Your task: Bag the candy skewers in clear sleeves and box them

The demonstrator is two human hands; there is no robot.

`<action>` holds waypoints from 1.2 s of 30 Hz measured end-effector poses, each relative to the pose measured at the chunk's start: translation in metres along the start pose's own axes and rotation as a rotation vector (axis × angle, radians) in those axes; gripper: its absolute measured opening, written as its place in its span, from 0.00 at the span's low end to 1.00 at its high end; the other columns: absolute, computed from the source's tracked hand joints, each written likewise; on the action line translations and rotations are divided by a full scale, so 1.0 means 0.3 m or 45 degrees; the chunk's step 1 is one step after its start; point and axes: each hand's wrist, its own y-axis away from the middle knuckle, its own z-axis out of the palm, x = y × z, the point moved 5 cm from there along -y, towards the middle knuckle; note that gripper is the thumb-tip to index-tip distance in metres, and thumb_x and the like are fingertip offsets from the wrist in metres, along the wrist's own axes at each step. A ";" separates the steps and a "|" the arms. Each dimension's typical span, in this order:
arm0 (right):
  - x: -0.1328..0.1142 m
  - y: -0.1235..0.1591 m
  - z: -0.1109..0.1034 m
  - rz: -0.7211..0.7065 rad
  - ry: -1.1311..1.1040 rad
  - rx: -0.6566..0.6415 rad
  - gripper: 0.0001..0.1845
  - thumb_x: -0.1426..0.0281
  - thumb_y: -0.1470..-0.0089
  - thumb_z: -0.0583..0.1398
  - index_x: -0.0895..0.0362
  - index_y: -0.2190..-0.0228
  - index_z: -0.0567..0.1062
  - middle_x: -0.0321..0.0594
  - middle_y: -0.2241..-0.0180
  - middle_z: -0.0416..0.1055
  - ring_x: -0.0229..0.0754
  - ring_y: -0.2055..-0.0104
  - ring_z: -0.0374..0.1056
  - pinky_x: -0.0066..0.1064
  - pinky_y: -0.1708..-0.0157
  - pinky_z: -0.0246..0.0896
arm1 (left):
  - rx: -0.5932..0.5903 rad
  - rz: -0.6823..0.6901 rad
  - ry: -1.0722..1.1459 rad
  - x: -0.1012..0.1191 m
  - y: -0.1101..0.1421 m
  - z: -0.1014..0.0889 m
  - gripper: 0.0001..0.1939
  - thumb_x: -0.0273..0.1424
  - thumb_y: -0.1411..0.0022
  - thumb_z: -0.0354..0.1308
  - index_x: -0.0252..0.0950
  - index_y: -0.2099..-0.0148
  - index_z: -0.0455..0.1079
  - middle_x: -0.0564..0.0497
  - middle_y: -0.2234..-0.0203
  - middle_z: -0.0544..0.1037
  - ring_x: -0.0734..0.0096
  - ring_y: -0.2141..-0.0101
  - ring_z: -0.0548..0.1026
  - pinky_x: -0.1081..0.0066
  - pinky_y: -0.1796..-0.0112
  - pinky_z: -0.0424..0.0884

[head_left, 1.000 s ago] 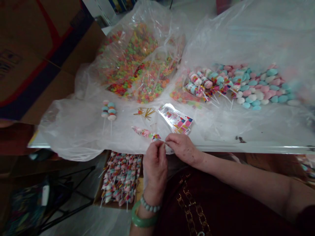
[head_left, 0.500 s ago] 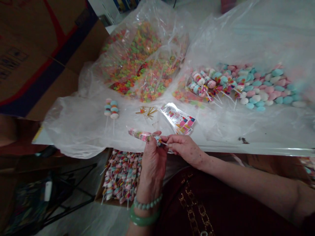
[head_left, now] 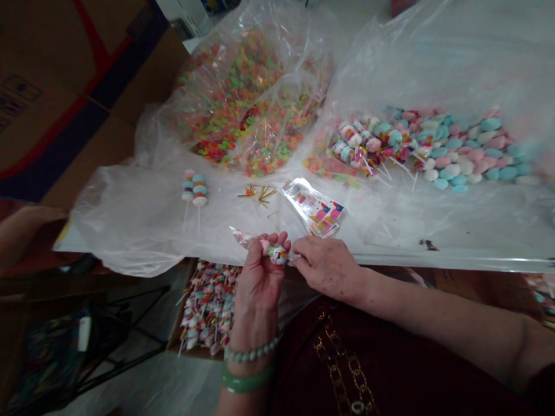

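My left hand (head_left: 256,283) holds a candy skewer in a clear printed bag (head_left: 274,253), its fingers curled around the gathered part. The bag's top points left over the plastic sheet. My right hand (head_left: 326,267) pinches the same skewer near its stick end, which my fingers mostly hide. Just beyond my hands lies a stack of printed clear bags (head_left: 314,208). Gold twist ties (head_left: 255,195) are scattered further up, and two unbagged marshmallow skewers (head_left: 193,190) lie to their left.
Plastic bags of colourful cereal rings (head_left: 247,98) and pastel candies (head_left: 455,153) lie on the plastic-covered table, beside a heap of bagged skewers (head_left: 359,144). Below its edge (head_left: 433,260) is a cardboard tray of bagged skewers (head_left: 208,309). A large cardboard box (head_left: 87,104) stands at left.
My left hand has turned its palm upward and curled its fingers around the bag. My right hand has closed in against the skewer's stick end.
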 end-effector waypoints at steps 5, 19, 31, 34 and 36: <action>-0.006 0.006 0.005 0.006 0.157 -0.023 0.08 0.73 0.43 0.53 0.58 0.66 0.72 0.40 0.71 0.73 0.41 0.71 0.66 0.31 0.76 0.46 | -0.063 0.149 -0.149 -0.015 0.036 0.042 0.08 0.28 0.49 0.66 0.34 0.68 0.70 0.52 0.73 0.78 0.67 0.66 0.78 0.70 0.61 0.74; 0.073 -0.014 0.017 0.283 -0.558 0.212 0.08 0.76 0.53 0.57 0.55 0.75 0.76 0.32 0.71 0.73 0.38 0.67 0.66 0.27 0.68 0.54 | 0.056 0.264 -0.283 -0.003 0.049 0.043 0.13 0.30 0.54 0.69 0.33 0.69 0.68 0.53 0.77 0.76 0.75 0.77 0.74 0.77 0.76 0.70; 0.065 -0.012 -0.039 0.077 -0.175 0.290 0.10 0.73 0.46 0.53 0.57 0.77 0.70 0.36 0.74 0.67 0.38 0.69 0.61 0.30 0.67 0.51 | 0.236 -0.055 -0.093 -0.050 0.020 -0.001 0.08 0.28 0.42 0.60 0.33 0.71 0.65 0.55 0.81 0.72 0.77 0.80 0.72 0.76 0.78 0.71; 0.095 -0.021 -0.019 0.198 -0.212 0.170 0.09 0.74 0.45 0.54 0.56 0.76 0.70 0.34 0.74 0.67 0.38 0.70 0.62 0.29 0.69 0.50 | 0.198 0.177 -0.136 -0.003 0.021 0.001 0.08 0.29 0.46 0.63 0.34 0.71 0.65 0.57 0.80 0.71 0.78 0.79 0.71 0.76 0.76 0.70; 0.093 -0.022 -0.015 0.173 -0.276 0.181 0.08 0.74 0.45 0.53 0.56 0.74 0.70 0.34 0.73 0.68 0.38 0.69 0.63 0.29 0.68 0.52 | 0.201 0.379 -0.195 0.040 0.029 -0.003 0.10 0.29 0.50 0.65 0.35 0.71 0.65 0.58 0.80 0.70 0.80 0.79 0.69 0.77 0.76 0.67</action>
